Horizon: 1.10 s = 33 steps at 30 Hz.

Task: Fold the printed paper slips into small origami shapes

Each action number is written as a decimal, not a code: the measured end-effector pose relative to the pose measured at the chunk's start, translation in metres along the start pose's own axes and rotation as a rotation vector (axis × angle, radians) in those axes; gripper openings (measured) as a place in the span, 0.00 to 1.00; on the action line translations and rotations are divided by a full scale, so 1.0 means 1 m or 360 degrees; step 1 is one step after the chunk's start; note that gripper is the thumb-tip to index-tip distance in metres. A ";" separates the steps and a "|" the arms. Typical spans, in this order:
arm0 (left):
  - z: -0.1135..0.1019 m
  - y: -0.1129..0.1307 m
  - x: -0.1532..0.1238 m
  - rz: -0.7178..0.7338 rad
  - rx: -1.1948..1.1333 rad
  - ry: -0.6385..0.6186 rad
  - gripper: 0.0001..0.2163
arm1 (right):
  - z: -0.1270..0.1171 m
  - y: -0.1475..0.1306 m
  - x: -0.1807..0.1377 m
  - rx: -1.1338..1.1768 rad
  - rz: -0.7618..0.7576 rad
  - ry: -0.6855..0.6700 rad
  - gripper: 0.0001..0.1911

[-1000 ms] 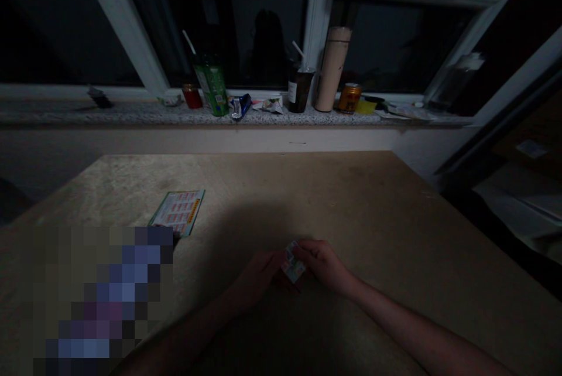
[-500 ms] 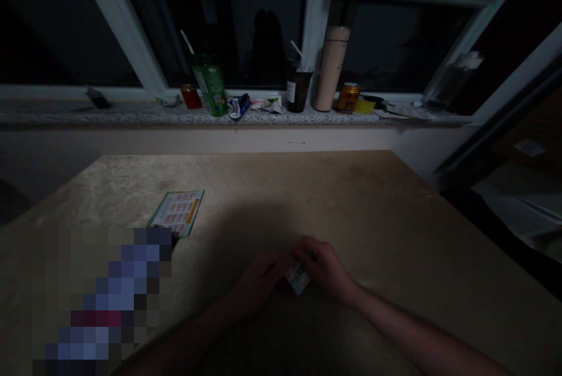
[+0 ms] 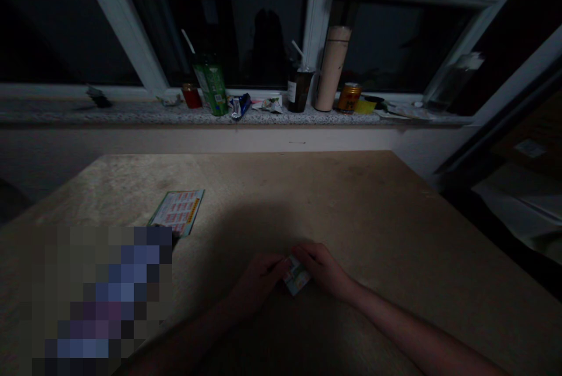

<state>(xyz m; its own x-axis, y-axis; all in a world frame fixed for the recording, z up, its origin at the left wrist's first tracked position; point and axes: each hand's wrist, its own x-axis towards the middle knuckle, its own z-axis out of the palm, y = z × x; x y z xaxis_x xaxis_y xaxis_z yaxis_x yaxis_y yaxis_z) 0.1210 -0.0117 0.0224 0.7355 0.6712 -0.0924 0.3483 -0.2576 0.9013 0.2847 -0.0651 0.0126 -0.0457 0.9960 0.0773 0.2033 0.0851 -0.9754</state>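
Note:
A small cube with coloured squares, a puzzle cube (image 3: 296, 276), sits between my two hands just above the tan table (image 3: 373, 218), near its front middle. My left hand (image 3: 259, 282) curls around the cube's left side. My right hand (image 3: 322, 267) grips it from the right and top, fingers bent over it. The light is dim and the cube's far faces are hidden by my fingers.
A printed card (image 3: 178, 211) lies flat on the table to the left. The stone window sill (image 3: 132, 113) behind holds a green bottle (image 3: 211, 86), a dark cup with a straw (image 3: 299, 89), a tall pale flask (image 3: 332, 68), two small cans and wrappers. A blurred patch covers the lower left.
The cube dropped slightly lower between my hands and turned a little; both hands stayed closed on it in nearly the same place.

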 end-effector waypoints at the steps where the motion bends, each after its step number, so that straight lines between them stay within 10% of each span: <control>1: 0.000 -0.001 0.000 -0.0020 -0.0012 0.0035 0.19 | 0.000 -0.001 -0.001 -0.0001 0.0000 -0.0018 0.25; 9: 0.001 0.002 0.000 0.0073 0.0010 -0.0099 0.20 | 0.000 -0.001 -0.003 -0.0005 -0.0010 0.0003 0.25; 23: -0.005 0.007 0.000 -0.0204 -0.0198 0.0446 0.20 | -0.003 0.000 -0.004 0.0093 0.0047 -0.0016 0.26; 33: -0.007 0.013 0.003 -0.0141 -0.0404 0.0204 0.22 | -0.004 -0.003 -0.009 0.0190 -0.0197 0.0230 0.19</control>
<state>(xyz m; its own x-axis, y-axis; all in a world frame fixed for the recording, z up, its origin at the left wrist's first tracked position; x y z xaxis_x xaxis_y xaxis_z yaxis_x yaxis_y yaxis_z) 0.1243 -0.0083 0.0368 0.6238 0.7697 -0.1358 0.2396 -0.0229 0.9706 0.2883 -0.0738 0.0161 0.0790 0.9727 0.2182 0.0873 0.2113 -0.9735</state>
